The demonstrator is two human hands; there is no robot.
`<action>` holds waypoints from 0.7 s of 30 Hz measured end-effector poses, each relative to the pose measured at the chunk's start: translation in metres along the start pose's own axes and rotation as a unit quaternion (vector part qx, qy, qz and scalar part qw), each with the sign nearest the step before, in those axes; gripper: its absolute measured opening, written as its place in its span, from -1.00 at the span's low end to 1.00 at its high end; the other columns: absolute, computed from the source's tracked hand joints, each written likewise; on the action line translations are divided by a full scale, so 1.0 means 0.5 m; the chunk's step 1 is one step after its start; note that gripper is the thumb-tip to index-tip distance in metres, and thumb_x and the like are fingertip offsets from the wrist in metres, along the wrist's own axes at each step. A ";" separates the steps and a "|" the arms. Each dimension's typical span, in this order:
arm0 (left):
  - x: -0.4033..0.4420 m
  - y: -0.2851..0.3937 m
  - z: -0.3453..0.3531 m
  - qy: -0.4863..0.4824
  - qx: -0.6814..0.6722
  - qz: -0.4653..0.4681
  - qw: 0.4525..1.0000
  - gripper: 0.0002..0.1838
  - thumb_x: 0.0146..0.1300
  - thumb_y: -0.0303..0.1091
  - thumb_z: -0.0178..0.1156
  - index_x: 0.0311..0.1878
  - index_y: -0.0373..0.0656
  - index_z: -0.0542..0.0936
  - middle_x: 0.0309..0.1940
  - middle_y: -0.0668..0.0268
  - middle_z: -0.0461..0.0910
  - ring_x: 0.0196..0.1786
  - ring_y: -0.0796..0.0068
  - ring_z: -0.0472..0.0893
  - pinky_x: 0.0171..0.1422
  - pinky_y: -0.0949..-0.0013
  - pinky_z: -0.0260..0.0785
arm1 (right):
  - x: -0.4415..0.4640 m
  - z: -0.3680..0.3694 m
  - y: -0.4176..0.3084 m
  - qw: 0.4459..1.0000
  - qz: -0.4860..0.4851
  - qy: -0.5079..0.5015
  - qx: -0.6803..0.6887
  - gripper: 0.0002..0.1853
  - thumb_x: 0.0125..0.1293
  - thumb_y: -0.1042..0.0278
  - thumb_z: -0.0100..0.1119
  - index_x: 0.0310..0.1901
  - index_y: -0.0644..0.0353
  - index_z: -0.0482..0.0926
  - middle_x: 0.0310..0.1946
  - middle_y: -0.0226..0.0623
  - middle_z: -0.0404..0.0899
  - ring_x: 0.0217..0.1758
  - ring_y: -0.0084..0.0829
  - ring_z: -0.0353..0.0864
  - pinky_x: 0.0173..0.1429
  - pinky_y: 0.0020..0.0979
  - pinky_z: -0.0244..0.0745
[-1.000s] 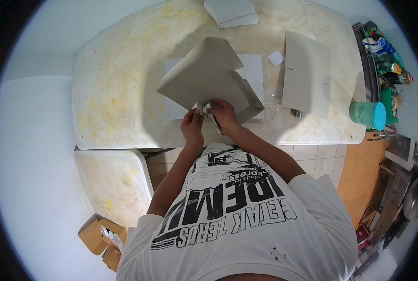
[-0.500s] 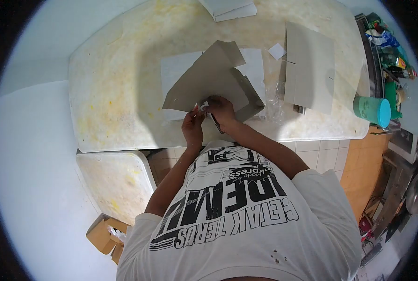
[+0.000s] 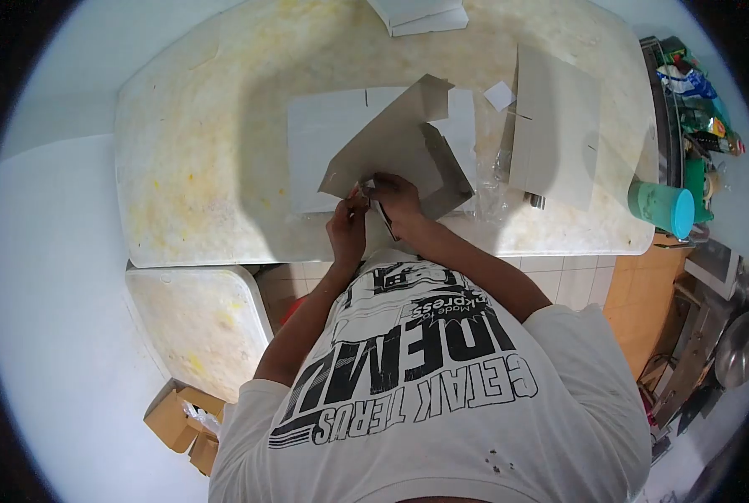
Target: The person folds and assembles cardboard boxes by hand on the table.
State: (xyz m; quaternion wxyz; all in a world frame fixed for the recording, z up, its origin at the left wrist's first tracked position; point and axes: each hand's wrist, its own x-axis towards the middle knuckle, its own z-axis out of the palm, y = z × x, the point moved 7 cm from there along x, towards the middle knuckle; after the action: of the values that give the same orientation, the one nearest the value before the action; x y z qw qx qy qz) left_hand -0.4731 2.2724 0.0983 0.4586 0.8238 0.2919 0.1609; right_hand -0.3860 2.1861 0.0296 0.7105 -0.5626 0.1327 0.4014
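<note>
Folded cardboard [image 3: 383, 151]: We see the grey, creased piece tilted above the table [image 3: 186, 168], close to the middle of its near edge, over a white sheet [image 3: 311, 138].

Left hand [image 3: 347, 226]: The fingertips pinch the cardboard's near corner, probably to steady a narrow part while the other hand works beside it.

Right hand [image 3: 398, 201]: The fingers curl over the same corner, almost meeting the left; we take this grip to be what keeps the piece tilted toward the wearer.

Flat board [image 3: 554, 126]: A slit grey panel lies toward the table's right edge, apart from the hands, perhaps set aside to leave working room. A small white square [image 3: 498, 95] lies just beside it, with clear plastic [image 3: 492, 186] near its left edge.

Right edge: A turquoise tub [image 3: 661, 208] stands by the table's near right corner, its lid turned toward us.

Far edge: White boxes [image 3: 420, 17] are cut off by the top of the frame.

Hard to make out: Fingers hide the pinched corner, and we cannot identify the pale bit between them. The cardboard covers much of the sheet; a metallic object [image 3: 535, 200] is partly hidden beneath the board.
</note>
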 end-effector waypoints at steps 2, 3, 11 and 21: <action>0.001 0.009 -0.002 0.014 0.002 0.013 1.000 -0.81 0.26 -0.53 0.10 -0.07 -0.25 0.52 -0.15 0.11 0.63 -0.25 0.41 0.67 -0.18 0.39 0.50 | -0.020 0.006 -0.019 1.000 -0.016 0.000 -0.013 -0.60 0.04 0.54 0.28 -0.03 0.37 0.52 -0.19 -0.22 0.61 -0.16 -0.48 0.56 -0.05 -0.46 0.46; 0.001 0.010 0.000 0.021 0.000 0.020 1.000 -0.82 0.26 -0.52 0.10 -0.07 -0.26 0.53 -0.16 0.11 0.64 -0.25 0.41 0.66 -0.18 0.39 0.50 | -0.036 0.011 -0.045 0.997 -0.036 -0.004 -0.066 -0.65 0.07 0.52 0.25 -0.06 0.36 0.55 -0.22 -0.24 0.62 -0.18 -0.50 0.56 -0.07 -0.48 0.45; 0.001 -0.022 0.006 0.013 -0.107 -0.080 0.991 -0.77 0.31 -0.41 0.10 -0.03 -0.31 0.52 -0.23 0.18 0.62 -0.19 0.51 0.61 -0.09 0.44 0.44 | -0.039 -0.001 -0.029 0.959 -0.117 -0.032 -0.256 -0.72 0.15 0.47 0.13 -0.08 0.34 0.59 -0.27 -0.31 0.64 -0.24 -0.59 0.53 -0.14 -0.52 0.41; -0.004 -0.058 0.039 -0.019 -0.418 -0.291 0.860 -0.70 0.31 -0.31 0.13 0.00 -0.30 0.52 -0.15 0.31 0.55 -0.10 0.53 0.53 0.05 0.49 0.39 | -0.044 -0.009 -0.029 0.990 -0.013 -0.060 -0.125 -0.73 0.12 0.44 0.24 -0.11 0.30 0.61 -0.34 -0.40 0.59 -0.34 -0.62 0.47 -0.23 -0.54 0.36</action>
State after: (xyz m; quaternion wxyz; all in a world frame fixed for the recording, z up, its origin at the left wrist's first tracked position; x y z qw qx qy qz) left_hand -0.4741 2.2701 0.0636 0.7914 0.4346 0.4153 0.1115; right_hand -0.3884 2.1721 0.0522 0.6462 -0.6237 0.0316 0.4386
